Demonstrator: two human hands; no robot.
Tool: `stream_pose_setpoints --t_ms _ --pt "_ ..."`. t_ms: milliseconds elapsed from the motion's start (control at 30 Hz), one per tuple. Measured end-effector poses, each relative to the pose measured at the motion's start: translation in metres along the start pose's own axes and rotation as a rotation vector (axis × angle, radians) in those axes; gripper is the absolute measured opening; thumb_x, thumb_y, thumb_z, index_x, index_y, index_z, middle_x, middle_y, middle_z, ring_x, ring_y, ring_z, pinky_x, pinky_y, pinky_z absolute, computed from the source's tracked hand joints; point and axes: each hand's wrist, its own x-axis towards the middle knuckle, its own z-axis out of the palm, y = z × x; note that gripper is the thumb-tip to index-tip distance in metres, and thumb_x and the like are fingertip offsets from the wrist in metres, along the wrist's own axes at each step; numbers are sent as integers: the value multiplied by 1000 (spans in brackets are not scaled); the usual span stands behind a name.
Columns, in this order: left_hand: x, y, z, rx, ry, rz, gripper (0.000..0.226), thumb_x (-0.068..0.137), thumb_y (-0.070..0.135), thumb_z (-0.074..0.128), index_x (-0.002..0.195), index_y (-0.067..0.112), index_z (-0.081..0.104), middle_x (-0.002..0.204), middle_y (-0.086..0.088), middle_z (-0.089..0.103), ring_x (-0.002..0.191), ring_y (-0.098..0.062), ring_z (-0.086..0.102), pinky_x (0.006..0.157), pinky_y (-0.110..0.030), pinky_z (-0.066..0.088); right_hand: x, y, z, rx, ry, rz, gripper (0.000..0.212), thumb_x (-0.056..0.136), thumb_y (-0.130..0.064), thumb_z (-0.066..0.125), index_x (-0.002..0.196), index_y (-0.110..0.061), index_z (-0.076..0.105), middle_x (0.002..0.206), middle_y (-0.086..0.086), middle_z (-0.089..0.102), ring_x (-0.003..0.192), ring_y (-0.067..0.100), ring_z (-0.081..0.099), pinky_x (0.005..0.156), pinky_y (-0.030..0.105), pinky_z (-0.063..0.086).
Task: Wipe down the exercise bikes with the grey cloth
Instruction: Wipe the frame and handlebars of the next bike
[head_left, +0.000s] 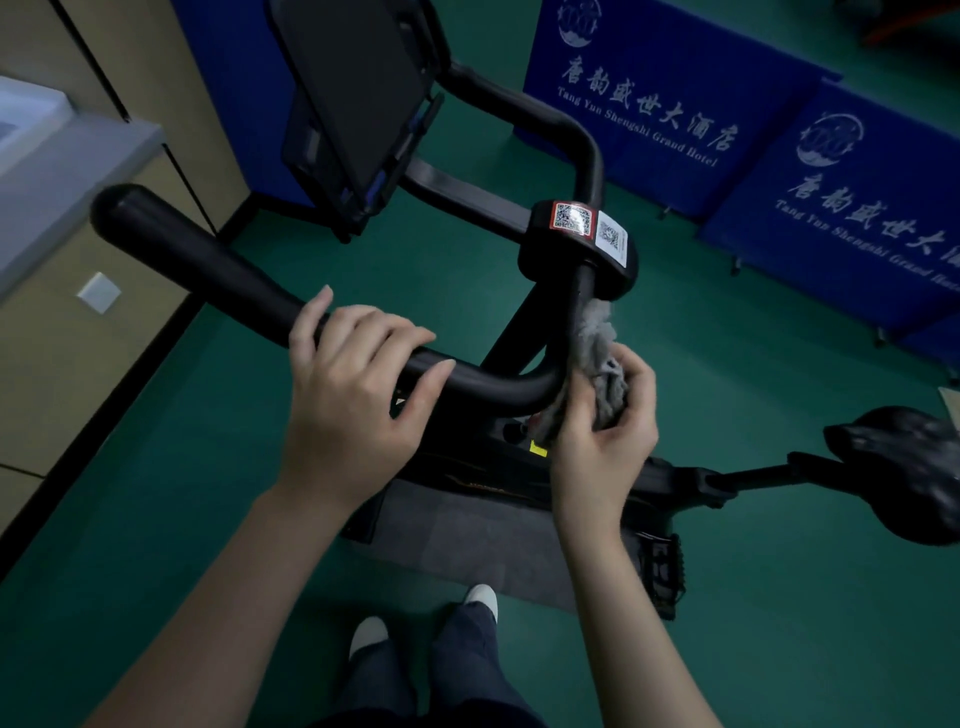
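- Grips the crumpled grey cloth (602, 364) in the right hand (605, 441), fingers curled tight round the bunch, thumb pinning it from the near side.
- Presses that cloth against the black tubular handlebar (208, 260) of the black exercise bike (467, 467), right at the bend where the tube turns up toward the black clamp block with two QR-code stickers (582, 234); trails a loose end up the tube almost to the block.
- Steadies the same bar with the left hand (353, 395), fingers bent over the top and far side, thumb stretched along the near side toward the bend; holds nothing else.
- Keeps that hand near the cloth but apart from it, on the left of the bend.
- Has the bar's long axis running from the bend leftward and away to a rounded end, so probably calls for a stroke along that line.
- Finds the left hand squarely between cloth and rounded end; likely needs it lifted first.
- Leaves the right hand nearer for the short rise to the clamp block.
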Motion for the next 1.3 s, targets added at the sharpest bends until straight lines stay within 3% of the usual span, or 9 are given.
stream_pose_setpoints --t_ms 133,200,400,467,567,767,967,1167,1300 --pt "1 1 3 10 30 -19 32 94 36 50 94 11 69 93 -1 66 98 -22 57 111 -41 22 21 -11 -12 -330 -375 -390 23 83 7 60 102 -6 64 98 -2 61 92 20 52 82 14 36" --pt "2 1 4 3 49 -26 31 94 36 50 92 12 69 91 0 66 97 -20 55 110 -37 20 44 -24 -13 -483 -628 -455 20 87 1 59 105 -6 63 99 3 64 93 23 50 78 18 33" --pt "1 2 7 -3 88 -51 29 93 36 50 89 15 68 88 3 65 96 -15 52 108 -34 20 93 -54 15 -806 -1272 -454 24 92 -14 54 116 -12 59 103 13 66 102 31 57 86 37 44" --pt "1 2 7 -1 90 -57 28 93 37 50 88 15 68 88 3 65 96 -16 53 108 -34 21 100 -60 31 -815 -1449 -390 19 93 -17 54 111 -14 59 97 6 65 97 25 58 83 31 45" --pt "0 2 6 9 82 -58 30 94 38 47 89 16 67 89 4 64 96 -16 53 109 -32 20 104 -61 42 -758 -1556 -375 2 93 -16 55 92 -17 56 77 -7 55 79 14 51 69 22 35" --pt "0 5 7 24 61 -86 31 95 40 45 88 17 65 89 5 63 96 -16 52 110 -31 19 105 -52 23 -662 -1508 -553 6 93 -13 54 94 -9 58 87 9 64 85 25 59 76 33 45" --pt "2 16 10 47 91 -137 28 92 36 50 87 15 67 89 4 64 101 -17 54 115 -35 12 115 -27 -6 -527 -1172 -672 19 90 -2 55 107 -8 63 95 3 62 93 23 48 81 40 39" --pt "6 35 21 51 86 -122 27 91 36 52 84 15 68 86 5 65 96 -16 57 114 -39 17 100 -5 -17 -263 -1000 -605 20 86 -2 59 104 -8 64 92 -12 55 89 17 51 80 15 37" --pt "5 34 22 73 93 -133 31 93 38 50 78 18 67 81 9 65 91 -13 56 111 -35 18 101 7 -17 -230 -770 -532 19 86 2 61 103 -6 65 96 -5 57 92 23 56 81 20 40"
